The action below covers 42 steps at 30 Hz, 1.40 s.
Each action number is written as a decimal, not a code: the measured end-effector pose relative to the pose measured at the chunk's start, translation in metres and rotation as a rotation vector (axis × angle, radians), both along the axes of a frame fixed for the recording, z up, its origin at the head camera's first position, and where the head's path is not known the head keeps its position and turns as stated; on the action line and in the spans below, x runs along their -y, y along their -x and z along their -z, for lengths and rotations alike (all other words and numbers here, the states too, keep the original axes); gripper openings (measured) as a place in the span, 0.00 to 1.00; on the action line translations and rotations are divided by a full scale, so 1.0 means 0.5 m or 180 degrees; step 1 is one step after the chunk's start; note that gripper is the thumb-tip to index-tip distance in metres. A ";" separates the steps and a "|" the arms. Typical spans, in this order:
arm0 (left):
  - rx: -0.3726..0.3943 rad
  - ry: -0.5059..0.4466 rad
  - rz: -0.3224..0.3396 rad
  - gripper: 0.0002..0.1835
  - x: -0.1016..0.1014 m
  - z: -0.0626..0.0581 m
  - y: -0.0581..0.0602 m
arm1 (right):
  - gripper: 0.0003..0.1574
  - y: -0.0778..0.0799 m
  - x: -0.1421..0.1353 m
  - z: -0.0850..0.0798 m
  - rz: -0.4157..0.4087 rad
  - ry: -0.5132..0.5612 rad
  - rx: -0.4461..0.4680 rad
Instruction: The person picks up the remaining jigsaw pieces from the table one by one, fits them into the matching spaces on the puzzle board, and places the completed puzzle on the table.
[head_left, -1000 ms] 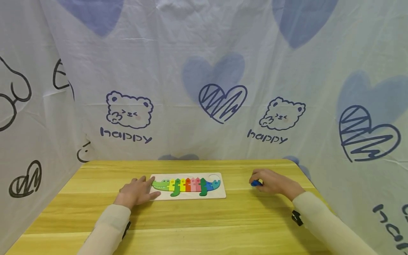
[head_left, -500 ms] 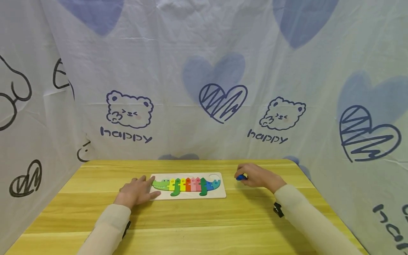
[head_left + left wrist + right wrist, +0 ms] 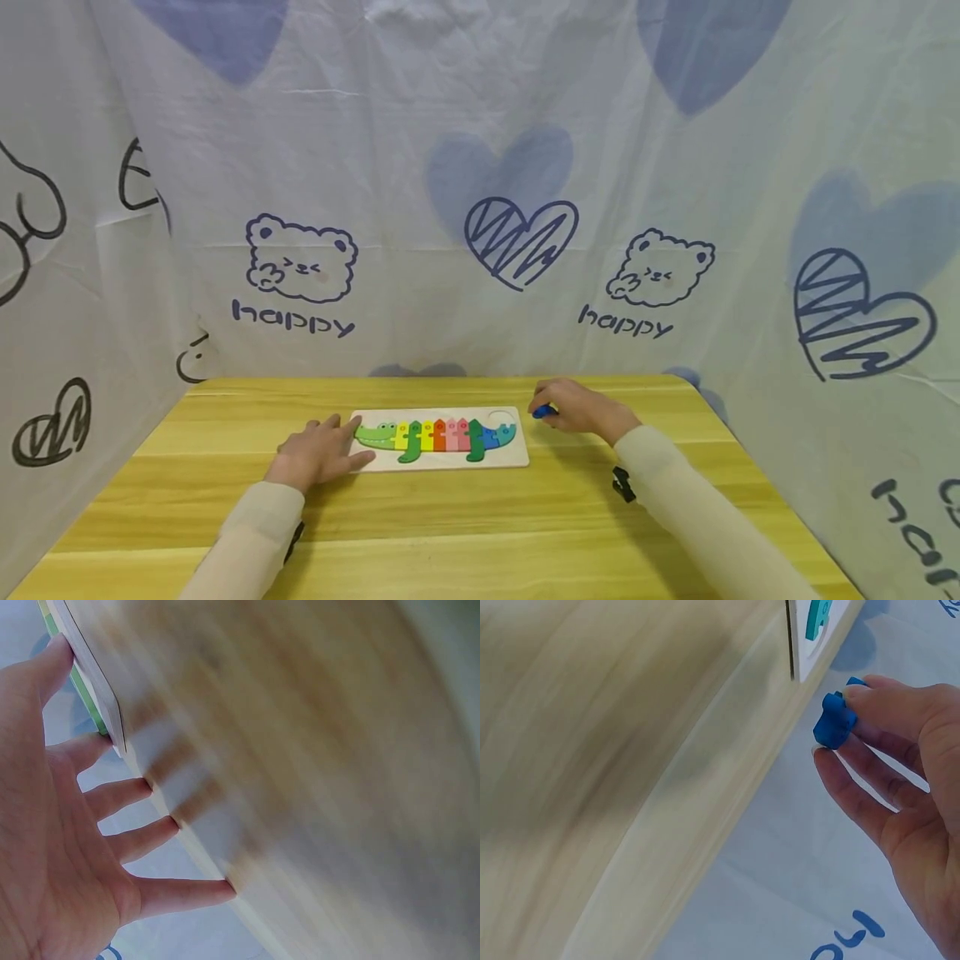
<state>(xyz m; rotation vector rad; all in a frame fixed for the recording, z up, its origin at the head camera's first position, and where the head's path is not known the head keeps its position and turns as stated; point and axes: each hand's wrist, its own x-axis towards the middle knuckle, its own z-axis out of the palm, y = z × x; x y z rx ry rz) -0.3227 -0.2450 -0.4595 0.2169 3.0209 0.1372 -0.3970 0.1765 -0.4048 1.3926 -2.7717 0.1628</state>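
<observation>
A white puzzle board [image 3: 442,462] lies on the table, filled with a row of coloured pieces forming a crocodile [image 3: 438,435]. At its upper right corner, past the teal tail piece [image 3: 507,432], a curved recess [image 3: 501,415] shows bare. My left hand [image 3: 318,454] rests at the board's left end, fingers spread, thumb and index finger on its edge, the other fingertips on the table. My right hand [image 3: 577,407] pinches a small blue puzzle piece [image 3: 835,721] between thumb and fingers, just right of the board and above the table.
The wooden table [image 3: 420,533] reaches back to a white cloth [image 3: 405,167] printed with hearts, bears and lettering. More of that cloth hangs at both sides. A dark band [image 3: 623,484] shows under my right wrist.
My right hand has moved left with the blue puzzle piece, from well right of the board to close beside its right edge. My left hand has stayed on the board's left end.
</observation>
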 end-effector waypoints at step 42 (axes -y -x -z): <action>-0.0050 0.0023 0.0009 0.47 0.004 0.007 0.008 | 0.15 0.054 0.151 0.050 0.0393 -0.0279 0.0177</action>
